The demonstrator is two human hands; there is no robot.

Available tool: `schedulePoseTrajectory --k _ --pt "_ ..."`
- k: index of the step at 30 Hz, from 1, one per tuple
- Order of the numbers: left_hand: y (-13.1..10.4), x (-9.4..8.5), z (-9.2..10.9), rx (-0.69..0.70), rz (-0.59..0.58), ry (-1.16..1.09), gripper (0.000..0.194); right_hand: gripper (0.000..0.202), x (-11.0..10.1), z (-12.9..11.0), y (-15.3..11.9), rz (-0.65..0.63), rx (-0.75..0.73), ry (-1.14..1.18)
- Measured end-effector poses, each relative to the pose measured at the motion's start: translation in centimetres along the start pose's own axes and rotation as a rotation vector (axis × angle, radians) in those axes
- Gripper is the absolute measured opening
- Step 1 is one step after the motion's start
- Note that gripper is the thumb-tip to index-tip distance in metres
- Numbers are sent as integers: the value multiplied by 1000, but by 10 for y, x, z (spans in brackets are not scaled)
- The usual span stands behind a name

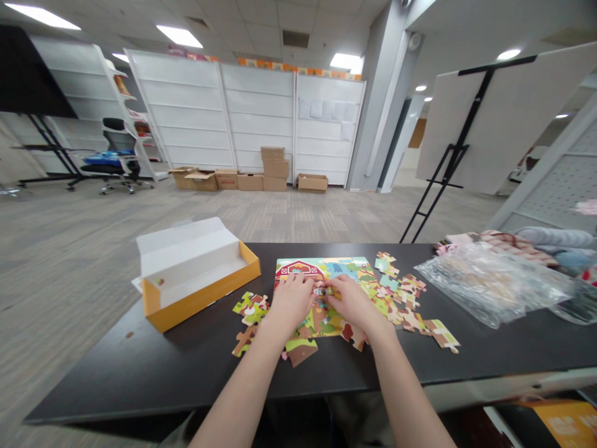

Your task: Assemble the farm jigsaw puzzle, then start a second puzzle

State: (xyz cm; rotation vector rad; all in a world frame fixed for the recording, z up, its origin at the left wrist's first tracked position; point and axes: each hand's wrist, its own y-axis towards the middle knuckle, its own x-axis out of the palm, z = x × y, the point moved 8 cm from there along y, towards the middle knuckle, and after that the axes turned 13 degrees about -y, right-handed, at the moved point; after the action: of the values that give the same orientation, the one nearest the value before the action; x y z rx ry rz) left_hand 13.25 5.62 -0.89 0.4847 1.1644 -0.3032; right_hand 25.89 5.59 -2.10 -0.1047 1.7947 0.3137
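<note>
A colourful farm picture sheet [349, 266] lies on the black table, with a red barn at its upper left. My left hand [291, 300] rests over its left part, fingers bent together near the middle. My right hand [352, 300] is just to the right, its fingertips closed at a small puzzle piece [329, 291] near the sheet's centre. What lies under my left fingertips is hidden. Loose puzzle pieces [250, 306] are left of the sheet, and more pieces [409, 289] spread along its right side. A brown and green piece [301, 351] lies at the near edge.
An open yellow box [205, 307] with a white inside stands at the left of the table [186, 367]. Clear plastic bags [494, 283] and folded cloth [517, 246] lie at the right. Beyond are cardboard boxes [275, 168] and a board stand [441, 180].
</note>
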Motion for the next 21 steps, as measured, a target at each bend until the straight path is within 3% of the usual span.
schedulePoseTrajectory --k 11,21 --pt "-3 8 -2 23 1 35 37 34 -3 16 -3 22 -22 63" --pt "-1 13 -3 32 26 42 36 32 0 13 0 -19 -20 13"
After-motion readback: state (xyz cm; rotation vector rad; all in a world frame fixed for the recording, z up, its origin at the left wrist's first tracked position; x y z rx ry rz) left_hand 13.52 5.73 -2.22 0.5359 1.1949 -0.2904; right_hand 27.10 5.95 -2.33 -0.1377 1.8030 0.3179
